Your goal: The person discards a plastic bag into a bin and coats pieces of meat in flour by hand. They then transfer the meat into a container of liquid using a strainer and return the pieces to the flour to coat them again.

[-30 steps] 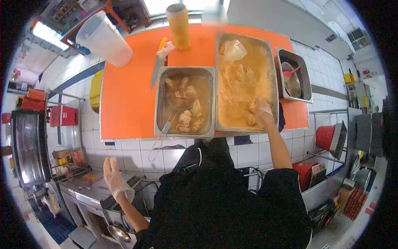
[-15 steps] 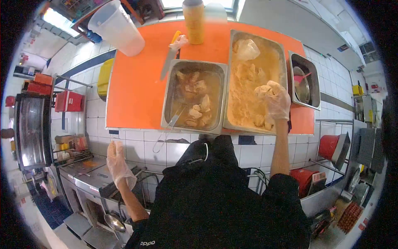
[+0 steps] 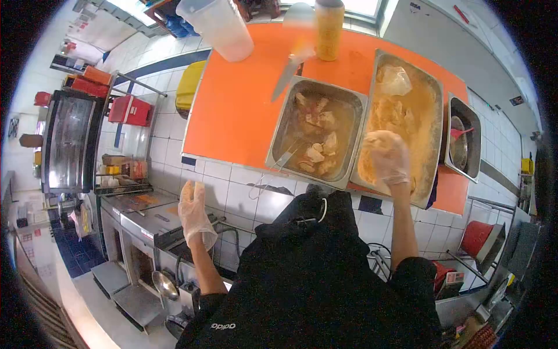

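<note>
My right hand (image 3: 393,161), in a clear plastic glove, grips a flour-coated chicken piece (image 3: 379,139), slightly blurred, above the left side of a long metal tray (image 3: 437,139) of tan breading flour (image 3: 421,125). More coated pieces (image 3: 396,113) lie in that flour, with a crumpled clear plastic bag (image 3: 395,80) at the far end. Left of it, a metal pan (image 3: 278,135) holds cloudy liquid and several chicken pieces (image 3: 315,152); a wire-handled utensil (image 3: 283,160) leans over its near left edge. My left hand (image 3: 193,212), also gloved, hangs open and bare of objects, off the table's near left.
On the orange table (image 3: 232,110) lie a large knife (image 3: 285,78), a translucent bucket (image 3: 224,29) and a yellow container (image 3: 329,32). A smaller metal pan (image 3: 475,148) with a pink-handled item stands right. A steel counter (image 3: 136,218) is at left.
My right hand has moved leftward over the flour tray with the chicken piece, toward the liquid pan. The camera view has turned, so the table appears farther right. My left hand stays open.
</note>
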A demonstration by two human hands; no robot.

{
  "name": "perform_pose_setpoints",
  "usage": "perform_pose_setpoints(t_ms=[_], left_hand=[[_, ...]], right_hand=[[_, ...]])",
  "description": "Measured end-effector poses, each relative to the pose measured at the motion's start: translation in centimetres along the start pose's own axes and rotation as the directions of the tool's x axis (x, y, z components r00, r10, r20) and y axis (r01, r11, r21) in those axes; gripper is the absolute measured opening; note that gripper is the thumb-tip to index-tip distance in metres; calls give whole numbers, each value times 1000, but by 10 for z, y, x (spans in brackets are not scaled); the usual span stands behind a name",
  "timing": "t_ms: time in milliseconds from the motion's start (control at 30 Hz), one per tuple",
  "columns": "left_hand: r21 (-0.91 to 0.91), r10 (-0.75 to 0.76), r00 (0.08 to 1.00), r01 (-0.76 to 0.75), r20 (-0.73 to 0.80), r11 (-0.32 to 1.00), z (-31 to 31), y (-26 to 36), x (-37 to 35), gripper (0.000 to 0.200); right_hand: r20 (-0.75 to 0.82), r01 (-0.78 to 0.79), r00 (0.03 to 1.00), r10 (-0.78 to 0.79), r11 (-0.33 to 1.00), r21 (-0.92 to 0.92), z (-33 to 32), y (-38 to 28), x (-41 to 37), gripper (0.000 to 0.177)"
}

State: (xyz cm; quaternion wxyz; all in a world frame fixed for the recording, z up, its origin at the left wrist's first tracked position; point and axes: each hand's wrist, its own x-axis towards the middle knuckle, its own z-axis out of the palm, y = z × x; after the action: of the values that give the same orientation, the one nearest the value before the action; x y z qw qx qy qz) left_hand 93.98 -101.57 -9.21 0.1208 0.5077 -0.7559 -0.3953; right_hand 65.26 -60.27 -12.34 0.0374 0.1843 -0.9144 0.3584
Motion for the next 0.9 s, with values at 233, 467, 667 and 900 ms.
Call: perform_pose_setpoints(t_ms=[233,467,667,900], left_hand=[[149,92,994,-100,59,984,11,40,-16,60],[-103,-36,999,35,-3,994,2,10,-19,58],[-166,-142,990,138,-10,976,-8,-13,-15,62],[50,37,994,-43,104,998,4,15,-3,66]], right_hand=[[636,204,767,-84,972,-118,128,-52,5,33],[612,293,786,-88,924,-245,56,-53,9,31],[408,-301,560,721,635,-711,-31,145,-23,52],[157,-340,787,596,633,-695,-26,211,-76,30]])
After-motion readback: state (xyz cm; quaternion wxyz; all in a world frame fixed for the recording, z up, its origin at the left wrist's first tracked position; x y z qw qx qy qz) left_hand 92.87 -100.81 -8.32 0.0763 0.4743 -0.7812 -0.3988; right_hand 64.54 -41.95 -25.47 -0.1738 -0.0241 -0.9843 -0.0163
